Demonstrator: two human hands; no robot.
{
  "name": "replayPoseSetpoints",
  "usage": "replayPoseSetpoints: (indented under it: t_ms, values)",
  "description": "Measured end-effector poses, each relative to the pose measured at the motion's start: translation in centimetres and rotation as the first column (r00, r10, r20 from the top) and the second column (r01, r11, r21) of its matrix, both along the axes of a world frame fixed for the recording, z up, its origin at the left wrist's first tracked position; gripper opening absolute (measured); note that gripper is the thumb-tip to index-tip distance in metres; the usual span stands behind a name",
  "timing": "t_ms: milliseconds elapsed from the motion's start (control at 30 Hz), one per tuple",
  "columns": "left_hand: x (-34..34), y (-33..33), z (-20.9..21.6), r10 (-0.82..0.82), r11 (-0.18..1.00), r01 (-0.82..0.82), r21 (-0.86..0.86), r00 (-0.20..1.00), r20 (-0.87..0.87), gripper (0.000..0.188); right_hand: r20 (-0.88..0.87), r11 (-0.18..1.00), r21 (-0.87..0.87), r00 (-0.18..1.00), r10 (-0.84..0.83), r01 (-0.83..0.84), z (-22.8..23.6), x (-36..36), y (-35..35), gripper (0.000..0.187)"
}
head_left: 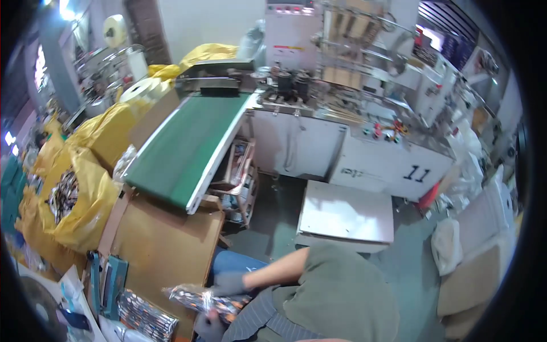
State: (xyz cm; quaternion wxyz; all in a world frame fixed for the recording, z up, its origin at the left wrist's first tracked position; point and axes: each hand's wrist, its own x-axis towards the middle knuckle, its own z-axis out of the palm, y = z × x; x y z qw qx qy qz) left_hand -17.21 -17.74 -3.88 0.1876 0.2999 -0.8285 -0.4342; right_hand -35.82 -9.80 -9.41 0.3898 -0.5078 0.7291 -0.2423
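A clear plastic bag of small colourful packets [196,297] lies low in front of me, over the near right side of the brown table [165,233]. My right hand [231,284], in a grey glove, is closed on the bag's upper side. Below it my left hand [209,326], also gloved with bare fingertips showing, pinches the bag's lower edge. Another filled clear bag [147,317] rests to the left on the table. Beside that bag stands a teal device with two upright parts [109,285], perhaps a sealer.
A green conveyor belt [188,142] slopes down to the table's far edge. Yellow sacks [85,199] crowd the left, one holding loose packets [64,194]. Ahead stands a white packing machine [393,159] with a low white platform [346,211] before it. A wooden rack [242,194] sits beneath the conveyor.
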Motion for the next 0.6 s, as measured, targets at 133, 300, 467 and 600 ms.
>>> replayPoseSetpoints:
  t_ms: [133, 300, 467, 600]
  values:
    - [-5.3, -5.4, 0.7, -0.067, 0.978, 0.034, -0.206, 0.986, -0.155, 0.024, -0.006, 0.721, -0.669, 0.970, -0.244, 0.178, 5.9, -2.1, -4.5, 0.032]
    - [-6.8, -15.3, 5.3, 0.001, 0.986, 0.052, 0.161, 0.950, -0.311, 0.014, -0.332, 0.614, -0.784, 0.899, -0.285, -0.095, 14.9, -3.5, -7.9, 0.022]
    - [-5.5, -20.6, 7.1, -0.049, 0.764, 0.116, -0.635, 0.991, 0.122, 0.026, -0.575, 0.817, -0.574, 0.736, -0.358, -0.051, 18.2, -7.0, -12.6, 0.016]
    - [-5.9, -16.8, 11.2, 0.249, 0.520, 0.063, -0.852, 0.943, 0.222, 0.023, -0.569, 0.803, -0.595, 0.700, -0.432, 0.013, 15.1, -8.5, -16.3, 0.017]
